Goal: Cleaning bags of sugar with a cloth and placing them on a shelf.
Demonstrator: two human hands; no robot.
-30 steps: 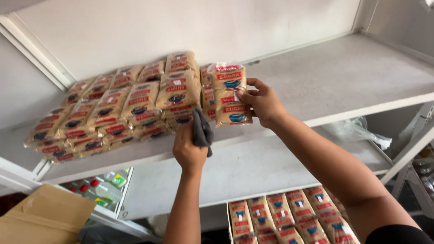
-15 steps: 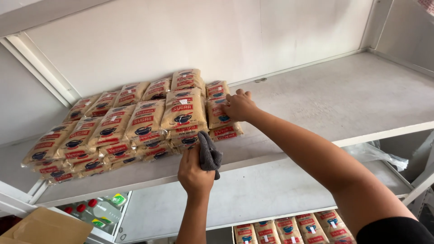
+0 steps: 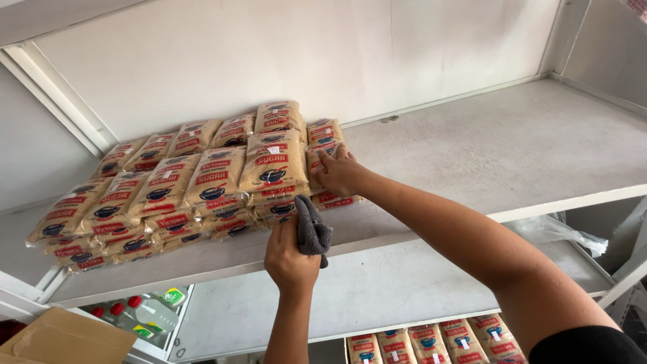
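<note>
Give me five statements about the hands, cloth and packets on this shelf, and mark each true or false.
1. The left hand holds a grey cloth. True.
2. The right hand rests on the packets. True.
3. The packets fill the whole shelf. False: its right part is bare.
4. The right hand holds the cloth. False: the left does.
5. More packets lie on a lower shelf. True.

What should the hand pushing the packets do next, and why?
Probably nudge the end stack of packets a bit further left. The right hand presses flat on it, and it looks slightly askew beside the neat rows. The left hand holds a grey cloth at the shelf edge.
</note>
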